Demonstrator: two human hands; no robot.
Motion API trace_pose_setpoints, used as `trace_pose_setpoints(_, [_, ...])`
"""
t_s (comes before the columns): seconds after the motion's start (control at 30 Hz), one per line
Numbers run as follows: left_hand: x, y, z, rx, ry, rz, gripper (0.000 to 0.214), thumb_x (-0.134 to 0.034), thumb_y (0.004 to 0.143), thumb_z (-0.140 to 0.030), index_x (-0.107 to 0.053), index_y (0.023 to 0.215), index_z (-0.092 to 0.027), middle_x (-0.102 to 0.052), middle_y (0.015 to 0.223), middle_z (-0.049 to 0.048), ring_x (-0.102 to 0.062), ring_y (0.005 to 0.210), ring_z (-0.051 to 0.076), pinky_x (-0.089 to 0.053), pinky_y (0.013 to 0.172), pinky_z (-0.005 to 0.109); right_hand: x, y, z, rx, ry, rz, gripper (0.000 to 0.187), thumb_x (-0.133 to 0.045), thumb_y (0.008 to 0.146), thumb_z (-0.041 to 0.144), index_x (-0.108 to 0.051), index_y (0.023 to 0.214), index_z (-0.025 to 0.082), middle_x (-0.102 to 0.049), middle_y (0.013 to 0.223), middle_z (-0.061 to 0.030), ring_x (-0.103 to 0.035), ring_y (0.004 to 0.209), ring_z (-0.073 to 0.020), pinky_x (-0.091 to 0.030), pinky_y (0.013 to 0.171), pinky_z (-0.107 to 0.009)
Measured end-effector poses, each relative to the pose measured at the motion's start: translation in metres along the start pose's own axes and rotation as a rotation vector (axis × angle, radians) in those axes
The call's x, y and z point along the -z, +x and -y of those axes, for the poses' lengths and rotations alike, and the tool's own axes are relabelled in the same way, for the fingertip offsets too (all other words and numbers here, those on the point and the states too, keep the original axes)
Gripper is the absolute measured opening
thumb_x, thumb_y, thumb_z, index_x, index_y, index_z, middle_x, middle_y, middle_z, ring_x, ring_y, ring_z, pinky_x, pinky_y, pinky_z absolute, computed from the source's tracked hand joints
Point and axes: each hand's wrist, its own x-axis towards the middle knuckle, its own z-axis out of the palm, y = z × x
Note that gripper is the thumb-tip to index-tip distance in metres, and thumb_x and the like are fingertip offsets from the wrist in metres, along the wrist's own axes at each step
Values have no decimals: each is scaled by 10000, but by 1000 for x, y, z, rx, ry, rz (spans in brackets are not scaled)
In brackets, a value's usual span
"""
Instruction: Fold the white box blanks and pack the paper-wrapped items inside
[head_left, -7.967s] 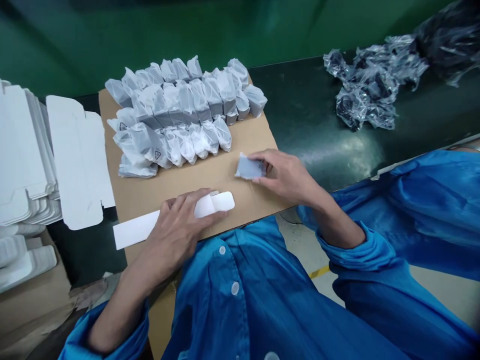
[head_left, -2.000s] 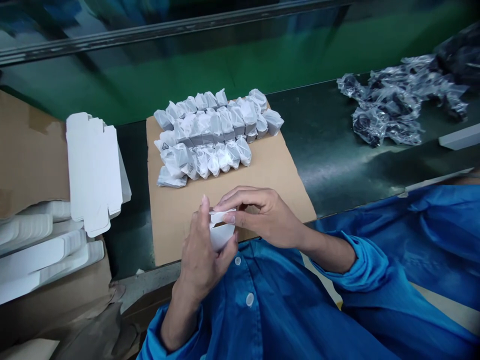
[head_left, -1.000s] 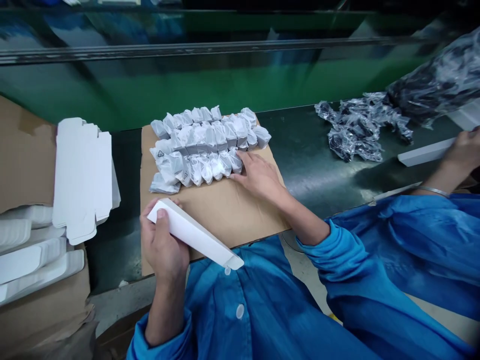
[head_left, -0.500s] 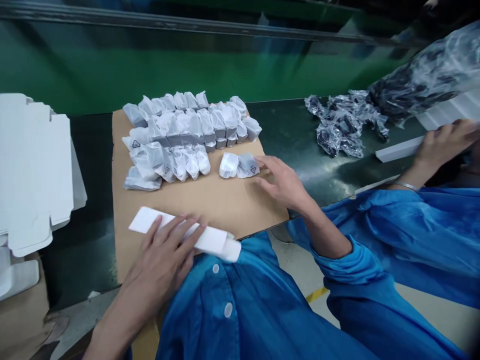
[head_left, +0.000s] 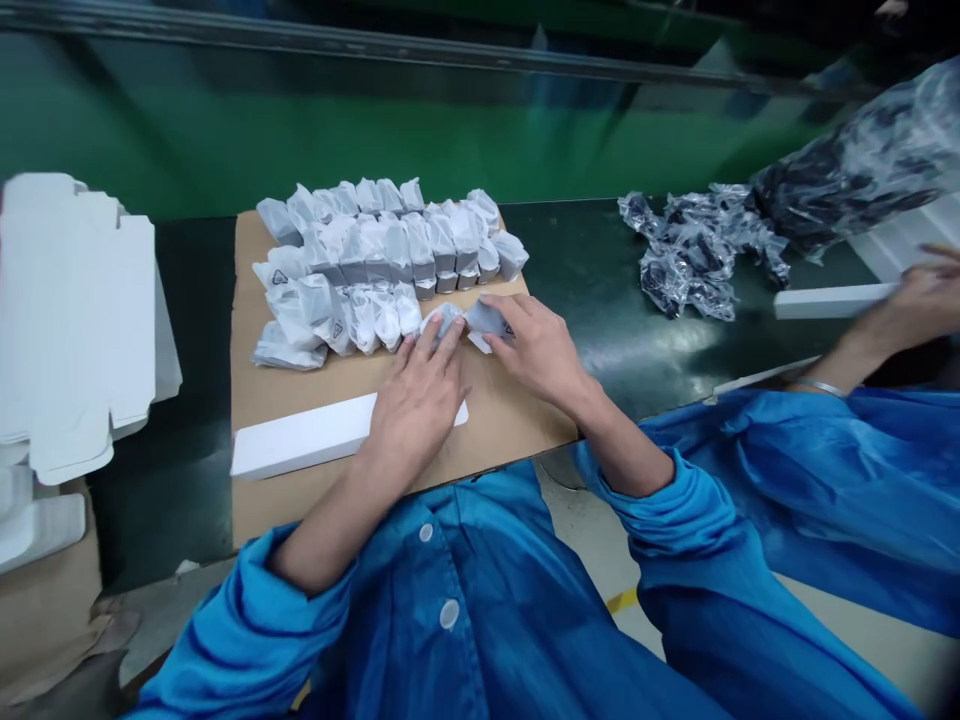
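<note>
Two bare hands work close together in my head-camera feed. The right hand [head_left: 540, 350] pinches a small wrapped piece [head_left: 486, 318] between its thumb and fingers, just above the cardboard sheet. The left hand [head_left: 421, 400] is open, palm down, its spread fingers laid with their tips on a second wrapped piece [head_left: 445, 317], right beside the first; I can't see how the thumb sits. Beneath that hand runs a long white box [head_left: 300, 436], lying flat on the sheet, its far end showing past the palm; whether palm and box touch, I can't tell. Just beyond the fingers, rows of wrapped pieces [head_left: 375, 250] stand packed on the cardboard sheet [head_left: 517, 400], which rests on the dark green bench [head_left: 592, 300]. Out to the left I have a stack of flat white cartons [head_left: 79, 310]. On the right lie dark items in clear plastic [head_left: 690, 255], near a bigger plastic bag [head_left: 862, 165]. Farther right, a co-worker's hand [head_left: 922, 300], slightly blurred, is at one end of another white box [head_left: 829, 301].
</note>
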Motion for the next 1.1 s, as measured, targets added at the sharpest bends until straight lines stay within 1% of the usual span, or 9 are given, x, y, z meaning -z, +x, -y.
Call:
trace_pose_setpoints(0.17, [3,3,10,24,11,-7,492,-603,917,-254,-545,1376,-85,-288,1630,188,-191,1528,393,-272,1207,559,30,-11,-41,-287,63,-486,317,-538,893,189,-589,1206,182,-682,1090,-86,-638,932,-236,-538,857,-431])
trace_pose_setpoints(0.27, [21,-26,21,-6,16,-77,562,-593,933,-371,-481,1443,-162,-338,1615,159,-269,1509,369,-302,1189,549,19,-34,-33,-146,183,-255,343,-621,878,238,-584,1215,186,-685,1119,-88,-647,932,-230,-550,828,-393])
trace_pose_setpoints(0.37, [31,-60,33,-45,46,-5,582,-518,957,-480,-441,1470,-216,-478,1524,143,-447,1401,342,-386,1127,519,0,-57,-13,1,103,-12,366,-599,901,196,-580,1266,192,-664,1242,-109,-615,1072,-273,-520,931,-441])
trace_pose_setpoints(0.47, [28,-77,37,-74,113,77,501,-479,981,-391,-458,1461,-246,-523,1467,155,-506,1314,348,-435,1045,520,-6,-65,-5,6,16,76,407,-557,932,188,-547,1338,197,-628,1327,-107,-585,1114,-297,-496,970,-489])
trace_pose_setpoints(0.57, [25,-72,35,-77,189,145,513,-487,952,-218,-480,1449,-345,-528,1427,144,-544,1190,346,-473,894,487,-1,-62,-9,1,-38,136,433,-585,927,210,-541,1356,169,-640,1306,-120,-581,1094,-315,-509,944,-498])
trace_pose_setpoints(0.7, [26,-64,32,-143,98,204,539,-488,902,-122,-589,1332,-432,-517,1396,108,-531,1137,322,-445,827,445,1,-62,-9,-2,-34,123,421,-599,900,181,-565,1320,159,-666,1243,-146,-604,1073,-323,-531,910,-508])
trace_pose_setpoints(0.87, [25,-73,32,-206,9,153,531,-464,856,-28,-685,1195,-370,-469,1453,94,-460,1281,326,-408,840,429,-11,-90,26,45,188,-184,396,-580,896,154,-545,1289,186,-675,1209,-135,-639,1121,-269,-558,947,-444])
trace_pose_setpoints(1.0, [25,-76,34,-222,-44,174,503,-469,878,-41,-698,1170,-380,-499,1440,69,-472,1285,302,-414,851,415,-23,-106,56,205,315,-61,401,-525,930,120,-513,1331,137,-664,1226,-168,-626,1150,-247,-562,970,-427])
trace_pose_setpoints(1.1, [27,-76,35,-230,-102,187,489,-473,899,-64,-691,1189,-392,-526,1423,57,-482,1284,283,-424,903,419,-28,-100,55,262,322,32,385,-454,961,101,-539,1335,142,-649,1268,-170,-607,1168,-247,-558,973,-460])
